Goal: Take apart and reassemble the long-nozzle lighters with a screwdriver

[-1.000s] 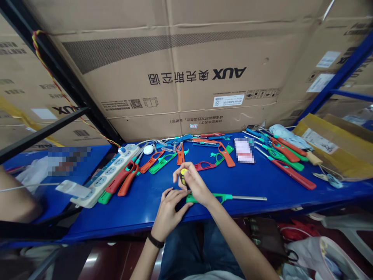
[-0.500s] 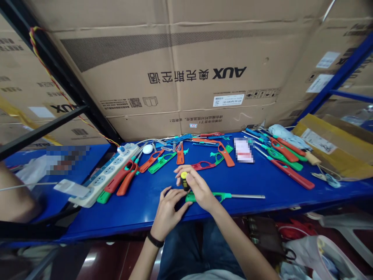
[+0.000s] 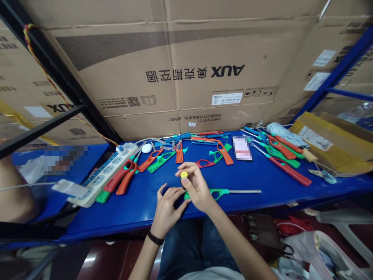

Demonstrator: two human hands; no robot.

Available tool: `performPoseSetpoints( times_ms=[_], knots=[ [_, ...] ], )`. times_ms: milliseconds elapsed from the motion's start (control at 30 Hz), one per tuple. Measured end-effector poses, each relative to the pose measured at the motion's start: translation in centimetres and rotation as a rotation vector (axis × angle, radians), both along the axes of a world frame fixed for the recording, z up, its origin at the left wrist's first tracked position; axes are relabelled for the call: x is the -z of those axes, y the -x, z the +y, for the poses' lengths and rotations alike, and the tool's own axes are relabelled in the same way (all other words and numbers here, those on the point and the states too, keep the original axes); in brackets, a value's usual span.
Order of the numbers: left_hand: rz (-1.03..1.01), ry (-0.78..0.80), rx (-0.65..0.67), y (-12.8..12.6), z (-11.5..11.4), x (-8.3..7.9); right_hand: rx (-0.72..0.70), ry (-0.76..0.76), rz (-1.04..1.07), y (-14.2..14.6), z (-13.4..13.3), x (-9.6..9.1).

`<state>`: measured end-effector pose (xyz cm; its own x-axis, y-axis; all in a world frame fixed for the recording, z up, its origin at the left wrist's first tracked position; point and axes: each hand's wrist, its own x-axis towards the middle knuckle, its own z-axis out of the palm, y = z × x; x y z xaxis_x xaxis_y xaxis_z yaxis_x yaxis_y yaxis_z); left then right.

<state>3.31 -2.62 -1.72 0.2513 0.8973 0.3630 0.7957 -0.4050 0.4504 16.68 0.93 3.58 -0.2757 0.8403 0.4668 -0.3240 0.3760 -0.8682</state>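
Note:
My right hand (image 3: pixel 196 186) is closed round a small dark tool with a yellow cap (image 3: pixel 183 175), held upright over the handle end of a green long-nosed lighter (image 3: pixel 221 191). The lighter lies on the blue table (image 3: pixel 140 210), its metal nozzle pointing right. My left hand (image 3: pixel 166 208) sits just left of it, fingers curled against the green handle, steadying it. A black band is on my left wrist.
Several red, orange and green lighters and loose lighter shells (image 3: pixel 163 157) lie at the back of the table; more lighters (image 3: pixel 279 155) are at right. A white power strip (image 3: pixel 107 175) lies left. A big cardboard box (image 3: pixel 186 70) stands behind. Someone's arm (image 3: pixel 11 194) shows at far left.
My right hand has tilted the yellow-capped tool, so its cap now faces up. The view has shifted slightly. Both hands stay on the green lighter.

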Motion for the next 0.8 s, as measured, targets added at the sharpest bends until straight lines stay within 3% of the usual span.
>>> performPoseSetpoints(
  times_ms=[133,267,433,567,667,800],
  knots=[
    [0.011,-0.013,-0.005,0.0,0.0,-0.1,-0.010,0.047,0.148,1.0,0.4,0.8],
    [0.003,-0.008,-0.054,0.0,-0.2,-0.2,-0.044,0.078,0.045,0.6,0.8,0.8],
    [0.000,-0.007,-0.134,-0.3,-0.4,-0.5,-0.025,0.037,-0.035,-0.6,0.9,-0.4],
    [0.012,-0.015,-0.120,-0.3,-0.3,-0.4,-0.063,0.136,-0.041,-1.0,0.5,-1.6],
    [0.024,-0.024,-0.120,-0.2,-0.3,-0.2,0.039,0.121,-0.132,-1.0,0.3,-2.0],
    [0.030,-0.025,-0.093,0.0,-0.3,-0.1,0.283,0.015,-0.258,-0.5,0.3,-1.4]
  ],
)
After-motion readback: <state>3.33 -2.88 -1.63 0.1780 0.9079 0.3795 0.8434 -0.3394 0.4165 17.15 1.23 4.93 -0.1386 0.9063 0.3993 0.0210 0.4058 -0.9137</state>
